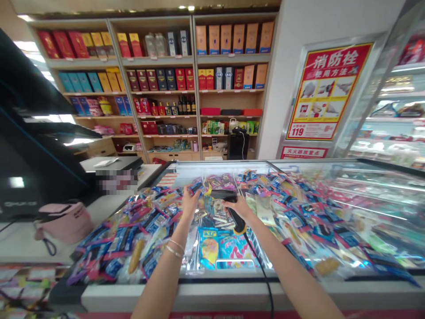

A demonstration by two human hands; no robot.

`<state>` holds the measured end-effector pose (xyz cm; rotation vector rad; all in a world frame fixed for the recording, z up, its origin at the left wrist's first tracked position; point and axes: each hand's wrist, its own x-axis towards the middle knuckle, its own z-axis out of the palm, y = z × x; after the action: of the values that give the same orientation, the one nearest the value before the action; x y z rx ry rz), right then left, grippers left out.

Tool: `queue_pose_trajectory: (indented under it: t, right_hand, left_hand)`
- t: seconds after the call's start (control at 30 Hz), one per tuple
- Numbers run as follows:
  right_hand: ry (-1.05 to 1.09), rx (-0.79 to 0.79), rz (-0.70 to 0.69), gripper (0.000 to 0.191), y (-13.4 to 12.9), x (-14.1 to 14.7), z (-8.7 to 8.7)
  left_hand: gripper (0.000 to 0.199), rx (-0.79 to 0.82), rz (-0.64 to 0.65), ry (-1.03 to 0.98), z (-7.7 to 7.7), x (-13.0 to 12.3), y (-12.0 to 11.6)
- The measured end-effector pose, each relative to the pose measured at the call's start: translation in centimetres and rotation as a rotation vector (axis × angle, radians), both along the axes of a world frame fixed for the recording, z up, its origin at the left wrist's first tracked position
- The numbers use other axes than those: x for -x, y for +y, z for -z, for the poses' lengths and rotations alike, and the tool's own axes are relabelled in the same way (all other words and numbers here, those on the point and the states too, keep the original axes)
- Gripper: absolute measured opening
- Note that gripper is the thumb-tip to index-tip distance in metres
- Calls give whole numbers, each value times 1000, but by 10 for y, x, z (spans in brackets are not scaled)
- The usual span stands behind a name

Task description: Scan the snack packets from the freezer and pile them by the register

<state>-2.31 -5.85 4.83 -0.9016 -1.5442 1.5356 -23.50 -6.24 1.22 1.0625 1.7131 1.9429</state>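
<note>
My right hand point(239, 206) is shut around the handle of a black corded barcode scanner point(236, 219) with a yellow band. Its head point(222, 194) points left, towards my left hand point(190, 203). That hand pinches a small blue and pink wrapped packet point(198, 187) just above the heap of frozen snack packets point(156, 226) in the chest freezer. The scanner's black cord point(257, 261) drops past the freezer's near rim. Two thin bracelets point(175, 248) circle my left wrist.
The chest freezer's near rim point(172, 283) runs below my forearms, and a glass-lidded section point(365, 195) lies to the right. Behind stand shelves of boxed bottles point(152, 79). A counter with a pink bag point(64, 223) is left; a lit display fridge point(392, 110) is right.
</note>
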Motion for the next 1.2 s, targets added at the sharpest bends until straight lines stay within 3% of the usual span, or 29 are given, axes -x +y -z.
queue_pose_trajectory:
  t: [0.1,0.27,0.77,1.2]
  right_hand:
    - [-38,26,-33,16,-4,0,6]
    - [-71,-8,-6,17,-4,-1,10]
    - [-110,-96,15,16,-3,-2,14]
    - [-153,-56,32,17,-8,-4,5]
  left_hand:
    - [33,96,-57,129,-2,0,-5]
    - [29,117,-27,248,-12,3,-16]
    - [31,152,-45,366,-16,6,-23]
    - [28,175,-73,385,-13,9,-22]
